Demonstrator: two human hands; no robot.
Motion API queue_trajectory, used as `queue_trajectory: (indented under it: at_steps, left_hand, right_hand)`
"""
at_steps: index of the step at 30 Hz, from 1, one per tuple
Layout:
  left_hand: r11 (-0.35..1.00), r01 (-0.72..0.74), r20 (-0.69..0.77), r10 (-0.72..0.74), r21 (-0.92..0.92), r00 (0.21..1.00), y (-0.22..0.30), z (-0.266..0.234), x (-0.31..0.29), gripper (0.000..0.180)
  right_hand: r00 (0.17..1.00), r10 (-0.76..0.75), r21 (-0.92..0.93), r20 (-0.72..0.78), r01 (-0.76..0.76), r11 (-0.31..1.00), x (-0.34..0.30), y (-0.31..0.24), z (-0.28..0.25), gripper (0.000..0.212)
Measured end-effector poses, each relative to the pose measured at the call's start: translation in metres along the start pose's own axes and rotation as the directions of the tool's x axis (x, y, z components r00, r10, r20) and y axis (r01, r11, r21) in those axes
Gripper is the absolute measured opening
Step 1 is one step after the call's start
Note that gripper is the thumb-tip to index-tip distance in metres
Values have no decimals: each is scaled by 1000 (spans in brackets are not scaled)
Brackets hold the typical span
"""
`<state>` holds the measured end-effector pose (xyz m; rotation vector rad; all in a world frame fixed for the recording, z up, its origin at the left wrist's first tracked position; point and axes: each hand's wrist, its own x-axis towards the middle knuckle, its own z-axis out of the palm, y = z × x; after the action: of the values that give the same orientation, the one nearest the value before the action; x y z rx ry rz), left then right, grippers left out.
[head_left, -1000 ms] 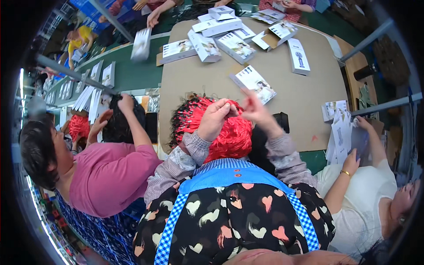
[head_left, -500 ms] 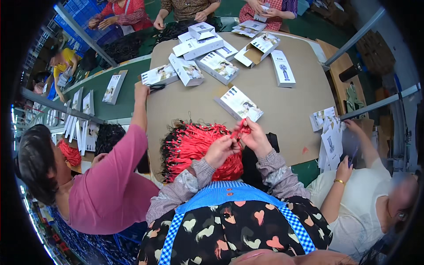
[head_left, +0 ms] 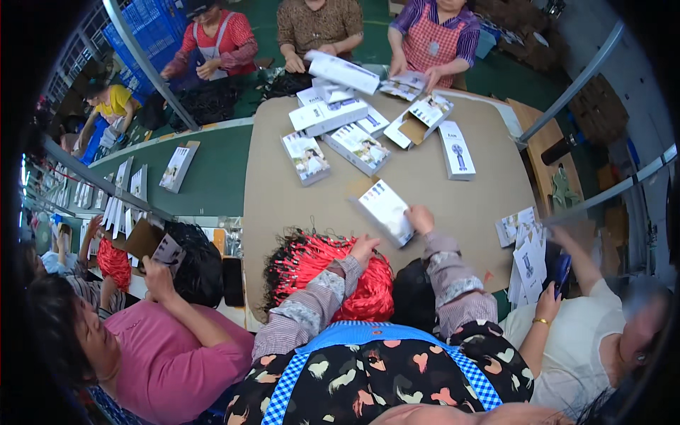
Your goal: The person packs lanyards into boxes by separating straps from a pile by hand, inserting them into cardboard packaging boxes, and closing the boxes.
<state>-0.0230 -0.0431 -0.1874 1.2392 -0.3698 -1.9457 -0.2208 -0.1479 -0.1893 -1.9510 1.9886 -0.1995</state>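
My right hand (head_left: 421,219) grips the right edge of an open white printed carton (head_left: 384,212) on the table in front of me. Its brown flap sticks out at the far left end. My left hand (head_left: 364,251) hovers just above a heap of red straps (head_left: 333,273), between the heap and the carton. Its fingers are drawn together, and what they hold, if anything, is too small to make out. Black cord loops fringe the left and far sides of the heap. A black bundle (head_left: 414,294) lies right of it.
Several white cartons (head_left: 329,117) are piled at the far side of the brown tabletop (head_left: 283,202). Co-workers sit at left and right; others work across the table. A person at left holds an open carton (head_left: 159,248). Metal posts (head_left: 567,88) stand near the table's corners.
My hands have parted from the red strap they held together; the right has moved onto the carton. The left neighbour's arm has drawn back with a carton. Another carton lands on the far pile.
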Motion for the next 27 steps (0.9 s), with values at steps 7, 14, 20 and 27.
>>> queue_trajectory:
  at_steps: [7, 14, 20, 27]
  left_hand:
    - [987, 145, -39, -148, -70, 988, -12, -16, 15, 31]
    - [989, -101, -24, 99, -110, 995, 27, 5, -77, 45]
    - [979, -203, -5, 203, 11, 979, 38, 1, -136, 51]
    - [953, -248, 86, 237, 172, 968, 12, -5, -166, 52]
  right_hand:
    - [990, -119, 340, 81, 85, 936, -62, -35, -18, 22]
    - [984, -173, 642, 48, 103, 760, -101, -47, -45, 24]
    - [955, -111, 730, -274, 281, 623, -112, -96, -135, 18]
    - [949, -199, 969, -246, 240, -55, -125, -179, -229, 14]
